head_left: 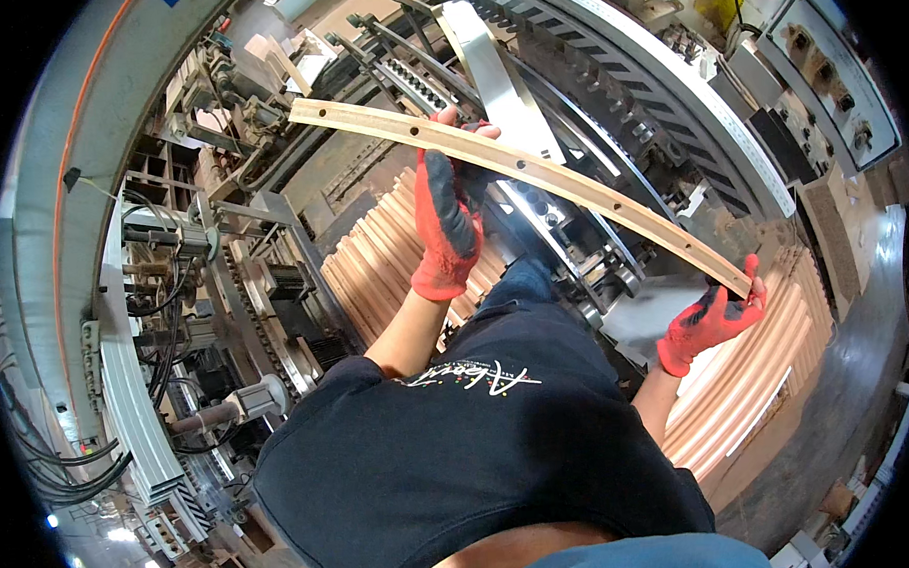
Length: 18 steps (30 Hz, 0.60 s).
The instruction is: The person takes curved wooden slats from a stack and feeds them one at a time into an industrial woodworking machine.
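Note:
A long, pale wooden strip (571, 187) with several dark round holes along its face slants across the view, its left end farther from me. My left hand (445, 216), in a red glove with a dark palm, is closed around the strip left of its middle, fingertips showing past the far edge. At the strip's near right end, my right hand (714, 323), gloved the same way, pinches the tip between thumb and fingers. The strip is held up in the air, above machinery.
Wooden strips lie stacked at the left (379, 262) and in another pile at the right (753, 379). Between them stands a machine with metal rails (563, 230). A curved toothed guide (658, 87) runs at the far right. Cylinders and hoses (183, 243) crowd the left side.

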### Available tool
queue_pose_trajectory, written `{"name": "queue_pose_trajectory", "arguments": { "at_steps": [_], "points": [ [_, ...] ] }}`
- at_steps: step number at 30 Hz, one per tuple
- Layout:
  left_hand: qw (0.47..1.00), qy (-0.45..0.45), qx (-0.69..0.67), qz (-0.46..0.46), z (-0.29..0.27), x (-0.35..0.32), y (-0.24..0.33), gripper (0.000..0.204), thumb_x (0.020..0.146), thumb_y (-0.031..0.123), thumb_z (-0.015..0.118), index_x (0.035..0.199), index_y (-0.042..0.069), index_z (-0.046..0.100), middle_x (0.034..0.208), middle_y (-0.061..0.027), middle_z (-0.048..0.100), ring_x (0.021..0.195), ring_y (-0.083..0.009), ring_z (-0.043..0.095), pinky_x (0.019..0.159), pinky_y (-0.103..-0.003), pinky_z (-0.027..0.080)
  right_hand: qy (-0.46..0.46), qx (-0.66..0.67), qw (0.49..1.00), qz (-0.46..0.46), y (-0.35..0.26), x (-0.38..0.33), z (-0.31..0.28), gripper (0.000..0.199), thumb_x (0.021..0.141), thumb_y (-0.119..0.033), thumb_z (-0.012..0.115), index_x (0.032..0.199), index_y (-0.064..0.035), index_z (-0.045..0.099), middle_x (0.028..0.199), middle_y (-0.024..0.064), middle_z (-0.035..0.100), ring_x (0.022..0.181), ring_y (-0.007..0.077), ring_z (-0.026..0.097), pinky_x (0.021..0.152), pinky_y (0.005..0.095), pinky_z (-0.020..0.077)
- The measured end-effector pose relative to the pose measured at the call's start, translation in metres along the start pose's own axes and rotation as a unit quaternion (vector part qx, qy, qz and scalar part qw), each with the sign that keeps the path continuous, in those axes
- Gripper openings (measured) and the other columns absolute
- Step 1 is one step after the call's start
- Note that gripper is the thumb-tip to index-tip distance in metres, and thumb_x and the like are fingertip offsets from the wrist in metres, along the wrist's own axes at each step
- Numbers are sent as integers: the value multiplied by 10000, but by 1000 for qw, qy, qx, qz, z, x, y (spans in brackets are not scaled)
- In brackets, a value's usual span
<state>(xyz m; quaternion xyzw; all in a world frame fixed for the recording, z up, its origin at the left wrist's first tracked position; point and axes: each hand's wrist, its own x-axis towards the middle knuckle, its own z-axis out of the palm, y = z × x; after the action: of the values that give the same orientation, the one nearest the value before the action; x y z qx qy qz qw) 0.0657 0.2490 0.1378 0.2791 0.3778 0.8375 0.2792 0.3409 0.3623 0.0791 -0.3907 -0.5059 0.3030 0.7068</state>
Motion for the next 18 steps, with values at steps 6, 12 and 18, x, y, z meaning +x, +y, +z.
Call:
{"name": "queue_pose_trajectory", "arguments": {
  "at_steps": [6,12,18],
  "points": [
    [995,22,-55,-76,9,-25,-46,529,1039,298,518,1498,105,339,1157,-151,657,1040,-272,638,961,-396,492,-197,40,979,-36,-18,-66,52,563,865,11,539,1396,-47,362,1467,237,434,1229,299,534,921,349,523],
    [906,373,-69,-190,-96,-42,-110,258,948,248,616,1154,124,524,841,-64,609,777,-226,649,688,-421,545,-550,-99,825,-81,14,-83,56,490,834,-36,692,1299,-22,537,1325,155,586,1102,295,609,916,369,491],
    [713,443,486,-246,-255,-128,-171,430,826,209,598,1131,-83,519,1060,-325,626,1037,-472,612,878,-497,502,-654,-236,708,-124,62,-93,45,605,841,-134,699,1390,-17,473,1332,196,562,1229,362,541,1043,430,416]
  ]
}}
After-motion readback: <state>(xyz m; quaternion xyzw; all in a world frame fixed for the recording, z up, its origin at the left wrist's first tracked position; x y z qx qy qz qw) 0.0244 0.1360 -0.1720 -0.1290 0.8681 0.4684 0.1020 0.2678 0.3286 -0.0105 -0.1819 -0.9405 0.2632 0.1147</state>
